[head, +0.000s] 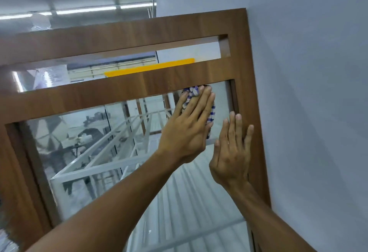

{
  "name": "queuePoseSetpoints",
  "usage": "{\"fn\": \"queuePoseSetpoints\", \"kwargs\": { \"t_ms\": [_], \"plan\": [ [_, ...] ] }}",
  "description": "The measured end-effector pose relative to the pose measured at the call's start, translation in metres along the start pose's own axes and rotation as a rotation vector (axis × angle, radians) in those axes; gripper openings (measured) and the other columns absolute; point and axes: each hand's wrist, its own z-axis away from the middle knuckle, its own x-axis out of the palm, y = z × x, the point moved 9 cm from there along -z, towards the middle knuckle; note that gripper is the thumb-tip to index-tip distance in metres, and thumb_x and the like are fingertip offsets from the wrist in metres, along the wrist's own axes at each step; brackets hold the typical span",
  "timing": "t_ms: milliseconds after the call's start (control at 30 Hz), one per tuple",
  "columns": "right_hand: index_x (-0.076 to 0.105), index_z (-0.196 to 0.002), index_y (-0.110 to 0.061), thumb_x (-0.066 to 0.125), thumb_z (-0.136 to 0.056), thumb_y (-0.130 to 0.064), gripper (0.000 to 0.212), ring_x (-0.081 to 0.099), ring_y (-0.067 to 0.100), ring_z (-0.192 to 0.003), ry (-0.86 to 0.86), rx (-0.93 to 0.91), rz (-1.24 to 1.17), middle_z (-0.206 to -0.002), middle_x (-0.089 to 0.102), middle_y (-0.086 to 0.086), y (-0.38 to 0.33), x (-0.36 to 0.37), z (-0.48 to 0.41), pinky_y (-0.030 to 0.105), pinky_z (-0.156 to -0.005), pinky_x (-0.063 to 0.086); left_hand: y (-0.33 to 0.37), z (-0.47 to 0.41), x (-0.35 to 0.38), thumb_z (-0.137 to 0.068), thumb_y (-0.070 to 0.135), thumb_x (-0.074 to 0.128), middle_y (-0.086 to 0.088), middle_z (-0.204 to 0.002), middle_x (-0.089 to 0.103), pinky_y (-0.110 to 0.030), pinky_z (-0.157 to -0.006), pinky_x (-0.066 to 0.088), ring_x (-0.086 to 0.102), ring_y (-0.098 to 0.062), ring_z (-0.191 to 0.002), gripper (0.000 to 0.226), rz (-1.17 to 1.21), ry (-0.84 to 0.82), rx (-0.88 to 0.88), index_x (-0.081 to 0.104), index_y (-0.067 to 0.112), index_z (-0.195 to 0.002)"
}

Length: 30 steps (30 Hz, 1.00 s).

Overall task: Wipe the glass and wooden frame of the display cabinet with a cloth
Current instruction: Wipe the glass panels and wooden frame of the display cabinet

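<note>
The display cabinet fills the view, with a brown wooden frame (199, 76) around a large glass pane (99, 152). My left hand (187, 130) lies flat on the glass near its upper right corner, pressing a blue-and-white checked cloth (192, 92) against the pane just under the frame's crossbar. Most of the cloth is hidden beneath the palm and fingers. My right hand (233, 152) rests flat with fingers spread on the glass and the right upright of the frame (256, 132), just right of the left hand, holding nothing.
A white wall (308, 92) meets the cabinet's right side. A yellow strip (149, 68) shows through the upper narrow glass panel. The glass reflects white metal racks (103, 164) and ceiling lights (85, 10).
</note>
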Motion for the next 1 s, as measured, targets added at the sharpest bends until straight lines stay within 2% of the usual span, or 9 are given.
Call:
{"fn": "queuePoseSetpoints", "kwargs": {
  "t_ms": [133, 233, 367, 433, 533, 667, 800, 900, 1000],
  "plan": [
    [0.039, -0.148, 0.008, 0.035, -0.103, -0.015, 0.05, 0.029, 0.037, -0.151, 0.037, 0.013, -0.027, -0.158, 0.035, 0.024, 0.004, -0.004, 0.012, 0.053, -0.126, 0.015, 0.024, -0.025, 0.006, -0.11, 0.04, 0.013, -0.014, -0.172, 0.009, -0.046, -0.13, -0.002, 0.008, -0.025, -0.16, 0.064, -0.014, -0.014, 0.075, 0.008, 0.005, -0.163],
    [0.039, -0.148, 0.008, 0.033, -0.106, -0.017, 0.049, 0.031, 0.037, -0.15, 0.044, 0.027, -0.042, -0.156, 0.039, 0.024, 0.003, -0.005, 0.013, 0.052, -0.126, 0.018, 0.032, -0.035, 0.006, -0.11, 0.041, 0.011, -0.014, -0.172, 0.007, -0.045, -0.13, -0.005, 0.004, -0.025, -0.16, 0.065, 0.003, -0.026, 0.1, 0.009, 0.004, -0.163],
    [0.032, -0.152, 0.007, 0.027, -0.107, -0.022, 0.054, 0.018, 0.033, -0.155, -0.037, 0.046, -0.039, -0.162, 0.029, 0.023, -0.002, -0.002, 0.009, 0.052, -0.127, 0.006, 0.014, -0.008, -0.001, -0.11, 0.042, 0.017, -0.013, -0.172, 0.005, -0.046, -0.13, -0.004, 0.002, -0.024, -0.16, 0.065, -0.004, -0.036, 0.111, 0.008, 0.006, -0.164],
    [0.027, -0.155, 0.005, 0.028, -0.106, -0.022, 0.056, 0.013, 0.032, -0.156, -0.083, -0.018, -0.095, -0.164, 0.023, 0.021, -0.027, 0.003, 0.002, 0.052, -0.127, 0.002, -0.013, 0.018, -0.009, -0.111, 0.043, 0.022, -0.013, -0.173, 0.006, -0.047, -0.13, 0.001, 0.002, -0.024, -0.16, 0.066, -0.005, -0.024, 0.027, 0.009, 0.006, -0.164],
    [0.023, -0.156, 0.002, 0.03, -0.105, -0.02, 0.056, 0.015, 0.034, -0.156, -0.131, -0.16, -0.2, -0.165, 0.021, 0.02, -0.09, 0.013, -0.014, 0.054, -0.127, 0.005, -0.06, 0.065, -0.026, -0.11, 0.044, 0.029, -0.013, -0.172, 0.011, -0.05, -0.13, 0.006, 0.006, -0.025, -0.16, 0.068, -0.027, 0.012, -0.096, 0.016, 0.005, -0.164],
    [0.024, -0.157, 0.003, 0.035, -0.102, -0.017, 0.059, 0.012, 0.035, -0.156, -0.164, -0.213, -0.197, -0.166, 0.018, 0.02, -0.159, 0.025, -0.023, 0.057, -0.126, 0.004, -0.121, 0.126, -0.05, -0.107, 0.046, 0.031, -0.013, -0.171, 0.013, -0.054, -0.129, 0.002, 0.009, -0.026, -0.16, 0.071, -0.044, 0.035, -0.247, 0.018, 0.004, -0.163],
    [0.025, -0.157, 0.002, 0.037, -0.102, -0.018, 0.059, 0.015, 0.035, -0.156, -0.181, -0.34, -0.229, -0.166, 0.019, 0.02, -0.229, 0.031, -0.011, 0.058, -0.126, 0.005, -0.172, 0.184, -0.06, -0.106, 0.049, 0.03, -0.016, -0.172, 0.005, -0.052, -0.129, -0.002, 0.0, -0.029, -0.16, 0.076, -0.095, 0.001, -0.412, 0.011, 0.002, -0.163],
    [0.018, -0.158, 0.001, 0.025, -0.106, -0.024, 0.058, 0.011, 0.037, -0.156, -0.183, -0.303, -0.205, -0.167, 0.015, 0.02, -0.248, 0.038, -0.005, 0.062, -0.125, 0.006, -0.192, 0.208, -0.064, -0.106, 0.048, 0.031, -0.019, -0.172, 0.001, -0.052, -0.129, -0.002, -0.001, -0.03, -0.16, 0.078, -0.082, 0.015, -0.526, 0.009, 0.0, -0.163],
    [0.018, -0.158, -0.001, 0.021, -0.107, -0.026, 0.058, 0.013, 0.035, -0.156, -0.183, -0.287, -0.194, -0.167, 0.016, 0.019, -0.244, 0.041, -0.002, 0.059, -0.126, 0.005, -0.187, 0.215, -0.063, -0.106, 0.045, 0.031, -0.018, -0.172, 0.001, -0.05, -0.13, -0.002, -0.002, -0.03, -0.16, 0.076, -0.039, 0.072, -0.614, 0.007, 0.0, -0.163]
  ]
}}
